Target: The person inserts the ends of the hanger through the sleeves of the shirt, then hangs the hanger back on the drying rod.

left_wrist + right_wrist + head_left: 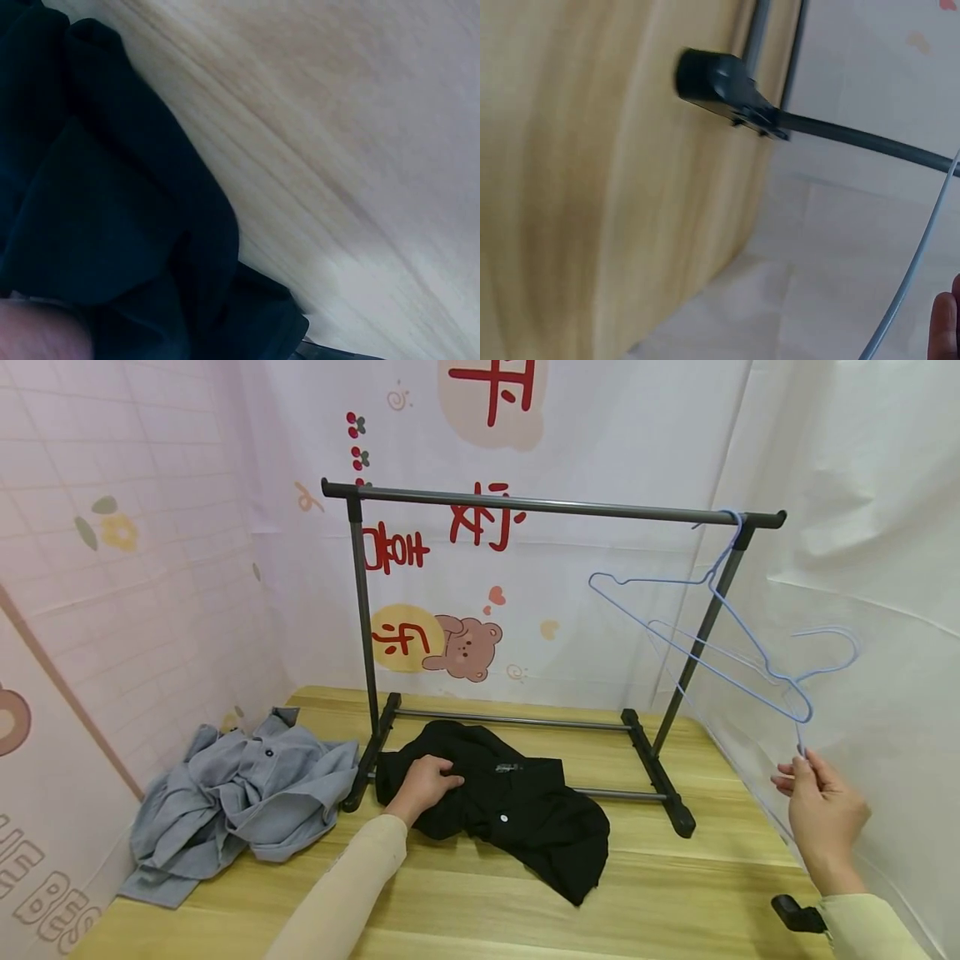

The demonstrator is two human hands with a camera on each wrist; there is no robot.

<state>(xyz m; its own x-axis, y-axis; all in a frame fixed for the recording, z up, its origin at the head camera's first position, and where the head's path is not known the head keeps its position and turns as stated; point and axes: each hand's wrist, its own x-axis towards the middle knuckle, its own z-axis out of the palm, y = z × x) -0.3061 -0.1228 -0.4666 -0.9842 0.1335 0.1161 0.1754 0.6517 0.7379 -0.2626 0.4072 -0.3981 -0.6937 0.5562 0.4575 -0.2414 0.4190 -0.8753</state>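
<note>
A black garment (517, 802) with a white button lies crumpled at the foot of a dark metal clothes rack (555, 508). My left hand (423, 787) rests on its left part, thumb and forefinger visibly apart; some fingers are hidden. In the left wrist view, a fingertip (41, 334) lies against the dark cloth. On the right, my right hand (828, 806) pinches a thin blue wire hanger between thumb and fingers. Another blue hanger (648, 581) hooks over the rail's right end, and the two outlines overlap. The right wrist view catches a hanger wire (909, 277) beside the fingers.
A grey-blue shirt (247, 785) lies heaped left of the rack on the wooden table (465, 918). The rack's right foot (660, 777) stands near the right wall sheet. A small black object (797, 914) shows by the right sleeve. Printed sheets hang behind.
</note>
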